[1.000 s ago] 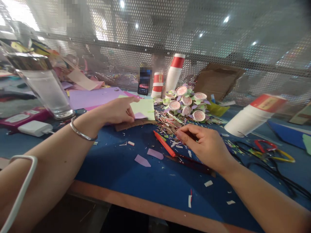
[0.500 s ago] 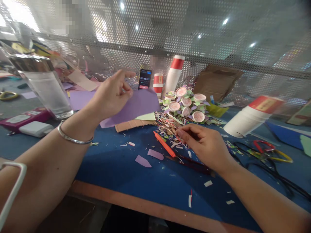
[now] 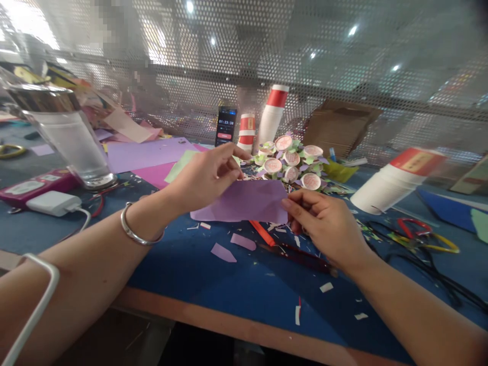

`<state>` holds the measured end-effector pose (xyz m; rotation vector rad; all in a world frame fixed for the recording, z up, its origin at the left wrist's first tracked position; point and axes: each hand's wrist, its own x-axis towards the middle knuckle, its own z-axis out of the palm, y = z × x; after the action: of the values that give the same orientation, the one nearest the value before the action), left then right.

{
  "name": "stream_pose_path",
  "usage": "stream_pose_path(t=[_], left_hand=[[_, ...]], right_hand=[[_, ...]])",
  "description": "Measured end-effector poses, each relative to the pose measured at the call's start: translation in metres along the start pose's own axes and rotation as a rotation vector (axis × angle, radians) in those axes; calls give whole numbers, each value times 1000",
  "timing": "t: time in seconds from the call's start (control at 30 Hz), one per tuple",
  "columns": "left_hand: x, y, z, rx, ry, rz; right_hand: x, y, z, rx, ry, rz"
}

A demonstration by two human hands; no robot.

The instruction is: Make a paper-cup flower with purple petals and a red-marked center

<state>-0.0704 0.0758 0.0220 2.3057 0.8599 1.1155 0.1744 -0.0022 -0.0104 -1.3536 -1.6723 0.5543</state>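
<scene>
A sheet of purple paper (image 3: 251,202) is held up over the blue table. My left hand (image 3: 208,175) pinches it near its upper left edge between thumb and fingers, with the fingertips partly hidden. At the sheet's right edge, my right hand (image 3: 324,218) grips the corner between thumb and curled fingers. Beneath the sheet, a red-orange pen-like tool (image 3: 262,233) lies partly covered. In front of it are two small purple paper pieces with cut ends, one of them a pointed strip (image 3: 223,252). Behind the sheet stands a cluster of paper cups with green and purple paper leaves (image 3: 292,158).
Stacked white-and-red cups (image 3: 396,180) lean at the right, beside scissors with red and yellow handles (image 3: 427,236) and black cords. At left are a glass of water (image 3: 72,137), a white charger (image 3: 53,202) and more purple paper (image 3: 148,153). A phone (image 3: 226,126) stands behind.
My left hand has moved right and down, carrying the purple paper towards my right hand. My right hand now holds the sheet's right edge. Green and magenta paper behind is uncovered.
</scene>
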Motion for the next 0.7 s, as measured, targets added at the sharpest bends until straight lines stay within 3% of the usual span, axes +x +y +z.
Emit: stream_pose_path(t=[0.13, 0.23, 0.43, 0.53, 0.7], left_hand=[[7, -7, -17, 128, 235, -57], [9, -13, -27, 156, 284, -86], [8, -20, -29, 249, 176, -116], [6, -18, -23, 221, 139, -25], [2, -6, -7, 231, -165, 125]], right_hand=[[0, 4, -2, 90, 28, 50], [0, 7, -4, 151, 35, 89], [0, 11, -6, 179, 32, 89], [0, 8, -6, 169, 9, 82], [0, 2, -8, 115, -10, 47]])
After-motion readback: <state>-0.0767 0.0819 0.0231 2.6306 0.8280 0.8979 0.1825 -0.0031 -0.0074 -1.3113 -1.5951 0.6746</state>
